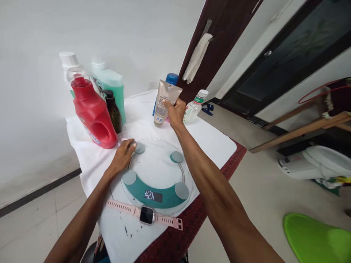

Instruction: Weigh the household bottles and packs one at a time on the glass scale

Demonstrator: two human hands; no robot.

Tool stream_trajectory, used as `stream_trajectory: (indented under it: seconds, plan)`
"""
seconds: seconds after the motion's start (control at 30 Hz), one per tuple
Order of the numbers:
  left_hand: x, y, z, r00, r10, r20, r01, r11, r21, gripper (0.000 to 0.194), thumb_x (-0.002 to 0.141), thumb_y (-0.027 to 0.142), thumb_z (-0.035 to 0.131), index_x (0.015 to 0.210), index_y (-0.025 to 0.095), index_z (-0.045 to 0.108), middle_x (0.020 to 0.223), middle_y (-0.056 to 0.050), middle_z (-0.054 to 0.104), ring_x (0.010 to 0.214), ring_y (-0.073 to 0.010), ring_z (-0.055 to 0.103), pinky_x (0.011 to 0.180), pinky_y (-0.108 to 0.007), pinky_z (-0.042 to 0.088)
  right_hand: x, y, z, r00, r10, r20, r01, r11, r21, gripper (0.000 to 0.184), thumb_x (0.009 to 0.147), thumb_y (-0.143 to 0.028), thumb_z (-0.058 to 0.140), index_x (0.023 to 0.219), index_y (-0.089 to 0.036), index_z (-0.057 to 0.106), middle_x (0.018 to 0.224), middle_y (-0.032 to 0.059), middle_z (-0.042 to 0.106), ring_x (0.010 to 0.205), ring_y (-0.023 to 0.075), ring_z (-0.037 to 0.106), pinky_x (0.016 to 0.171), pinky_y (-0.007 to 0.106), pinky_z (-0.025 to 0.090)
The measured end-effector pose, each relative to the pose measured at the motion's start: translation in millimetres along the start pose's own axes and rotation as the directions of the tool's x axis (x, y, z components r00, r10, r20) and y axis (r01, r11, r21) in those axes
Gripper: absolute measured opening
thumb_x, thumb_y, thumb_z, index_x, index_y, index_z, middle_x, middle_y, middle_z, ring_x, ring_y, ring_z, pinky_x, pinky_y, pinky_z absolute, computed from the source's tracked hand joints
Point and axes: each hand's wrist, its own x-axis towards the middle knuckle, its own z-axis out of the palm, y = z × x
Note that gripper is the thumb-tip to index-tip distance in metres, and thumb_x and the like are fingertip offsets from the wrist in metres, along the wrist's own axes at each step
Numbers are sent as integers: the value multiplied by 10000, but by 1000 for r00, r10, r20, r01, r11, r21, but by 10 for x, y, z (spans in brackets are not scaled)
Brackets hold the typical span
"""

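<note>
My right hand point(176, 111) grips a beige squeeze tube point(166, 95), cap down, at the far part of the table. Just behind the tube stands a blue-capped bottle point(172, 78), mostly hidden by it. A clear bottle point(194, 106) with a white cap is right of my knuckles. My left hand point(124, 155) lies open at the left rim of a round glass bathroom scale point(157, 166), fingers stretched along the edge. The scale's display is lit. Across the scale's near side lies a pink-strapped smartwatch point(147, 215), screen dark.
A red detergent bottle point(93, 113), a dark pump bottle point(113, 111), a green liquid bottle point(116, 87) and a white-capped bottle point(68, 60) stand at the back left. White cloth point(216, 140) covers the table. A green plastic seat point(315, 237) is at the lower right.
</note>
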Motion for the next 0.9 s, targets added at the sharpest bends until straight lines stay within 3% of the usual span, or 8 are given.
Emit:
stream_trajectory:
  seconds: [0.13,0.27,0.43,0.6,0.67,0.77,0.83,0.9]
  plan:
    - [92,-121,-17,997,-63,42,70,979,-190,623,1050,769,604,1282,236,826,1470,-187,829,1430,-389,754,1317,-574,558,-345,-219,-514,983,-160,88,159,987,17,238,979,-494,832,972,-264,770,1026,60,827,1070,312,805,932,476,691]
    - [100,-165,-25,995,-94,36,100,960,-263,607,1036,804,616,1190,260,839,1361,-167,855,1366,-377,777,1294,-558,572,-891,-404,-942,963,-163,215,144,984,102,320,934,-578,906,940,-275,804,960,46,818,1024,323,815,881,513,724]
    - [94,-155,-4,999,-44,22,47,976,-212,596,1058,779,569,1140,247,826,1276,-164,862,1285,-362,791,1249,-538,596,-1476,-451,-1045,960,-101,262,54,982,182,327,902,-577,949,881,-273,830,866,6,810,852,267,787,809,489,722]
    - [90,-128,-18,1000,-11,23,14,988,-155,598,1078,771,525,1111,242,801,1255,-166,852,1252,-352,787,1225,-532,608,-1637,-450,-1053,956,-85,281,10,967,255,443,859,-687,980,988,-289,833,983,26,853,945,282,817,874,507,731]
    - [85,-116,-32,1000,-5,29,9,990,-140,610,1088,767,513,1113,229,799,1262,-167,849,1247,-353,788,1217,-541,612,-1619,-384,-1103,946,-97,309,-6,949,315,573,834,-800,959,1079,-299,827,1092,45,867,1068,303,830,944,516,732]
    - [77,-103,-48,999,6,41,0,991,-137,646,1106,777,499,1141,208,804,1269,-165,850,1258,-351,792,1206,-529,621,-1527,-104,-1187,966,-67,251,-41,915,402,762,899,-1028,698,1107,-304,812,1146,66,863,1163,311,829,952,481,726]
    - [75,-101,-53,999,11,37,-6,991,-137,645,1115,771,501,1144,203,807,1263,-161,852,1254,-348,796,1201,-520,625,-1442,202,-1219,992,37,124,-83,917,391,842,956,-1071,521,1021,-279,798,1031,76,847,1047,279,836,843,412,711]
    - [78,-105,-53,1000,12,28,-8,991,-136,627,1117,755,510,1130,203,808,1251,-160,852,1240,-348,799,1199,-520,627,-1362,545,-1225,986,163,-30,-145,937,319,841,980,-1047,515,874,-247,752,822,64,777,795,222,781,675,332,640]
